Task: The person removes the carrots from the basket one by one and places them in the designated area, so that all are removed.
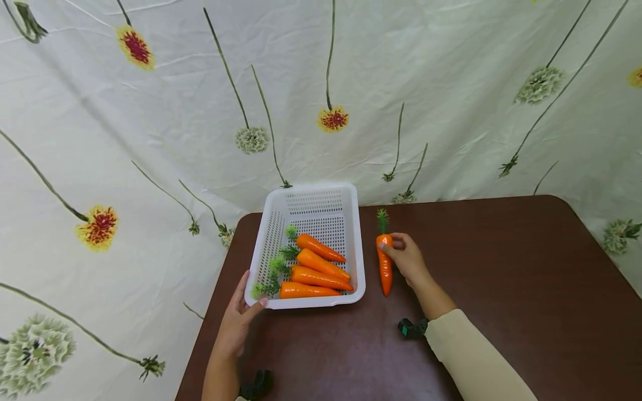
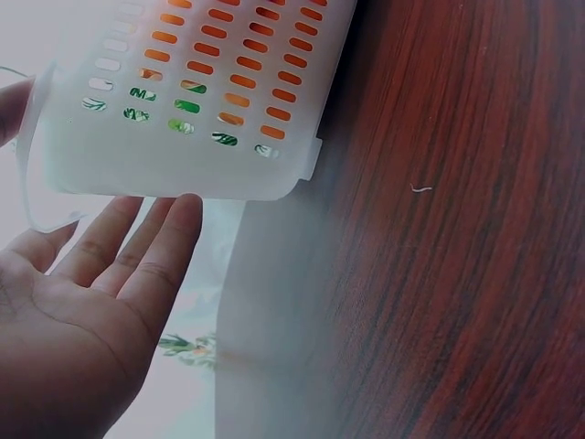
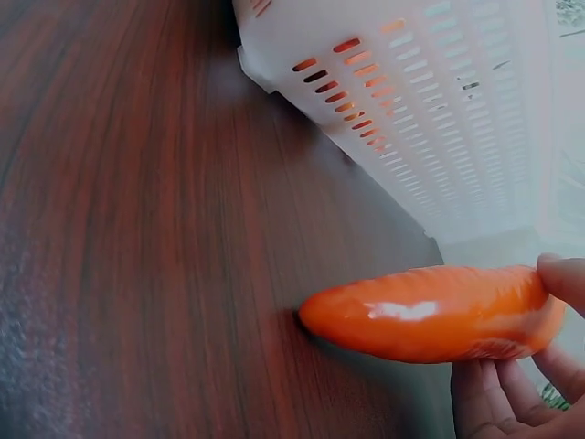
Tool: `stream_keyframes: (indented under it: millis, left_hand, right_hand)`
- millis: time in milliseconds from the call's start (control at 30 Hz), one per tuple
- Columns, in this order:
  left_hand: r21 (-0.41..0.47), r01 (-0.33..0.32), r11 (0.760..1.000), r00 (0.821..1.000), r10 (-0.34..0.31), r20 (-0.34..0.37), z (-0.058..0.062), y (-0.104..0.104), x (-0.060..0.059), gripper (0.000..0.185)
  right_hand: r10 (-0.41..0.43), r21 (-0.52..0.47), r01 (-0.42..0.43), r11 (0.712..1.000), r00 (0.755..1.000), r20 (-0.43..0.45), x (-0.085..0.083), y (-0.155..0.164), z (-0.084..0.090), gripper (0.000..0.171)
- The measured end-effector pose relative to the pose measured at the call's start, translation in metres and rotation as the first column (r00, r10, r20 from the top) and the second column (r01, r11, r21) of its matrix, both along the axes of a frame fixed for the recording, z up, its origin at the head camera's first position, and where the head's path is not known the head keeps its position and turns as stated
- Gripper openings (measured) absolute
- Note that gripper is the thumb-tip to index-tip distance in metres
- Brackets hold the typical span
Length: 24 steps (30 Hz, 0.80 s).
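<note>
A white plastic basket (image 1: 359, 245) with slotted walls holds several orange carrots (image 1: 316, 277) with green tops, lying side by side toward its near end. My left hand (image 1: 236, 322) holds the basket's near left corner, thumb over the rim and fingers against the outside wall (image 2: 146, 174). To the right of the basket, my right hand (image 1: 408, 259) pinches a single carrot (image 1: 385, 270) near its thick end, between thumb and fingers. That carrot's green top points away from me. In the right wrist view its tip (image 3: 338, 315) is at or just above the tabletop; contact is unclear.
Everything stands on a dark brown wooden table (image 1: 501, 278). The basket is near its far left corner. A pale flower-printed cloth (image 1: 426, 83) hangs behind the table and along its left side. Dark bands (image 1: 412, 328) are worn on both wrists.
</note>
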State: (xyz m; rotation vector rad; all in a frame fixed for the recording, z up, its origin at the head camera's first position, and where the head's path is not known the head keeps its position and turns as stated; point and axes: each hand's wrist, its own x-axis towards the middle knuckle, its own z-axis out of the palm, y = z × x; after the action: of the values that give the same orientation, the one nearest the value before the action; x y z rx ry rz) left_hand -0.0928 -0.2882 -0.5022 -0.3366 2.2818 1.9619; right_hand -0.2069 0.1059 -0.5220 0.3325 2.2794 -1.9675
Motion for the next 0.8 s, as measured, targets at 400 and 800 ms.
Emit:
stream_keyframes:
  millis: [400,800]
  left_hand:
    - [-0.012,-0.009,1.000,1.000,0.009,0.014,0.0004,0.0010,-0.0003,0.088]
    - [-0.006,-0.011,1.000,1.000,0.011,0.011,0.0001,0.0010,-0.0010,0.087]
  right_hand:
    - [-0.018,0.079,0.017,0.997,1.000,0.007,-0.0015,0.0010,-0.0051,0.056]
    - [0.013,0.230,-0.013,0.973,1.000,0.002,-0.0027,0.0006,-0.0092,0.057]
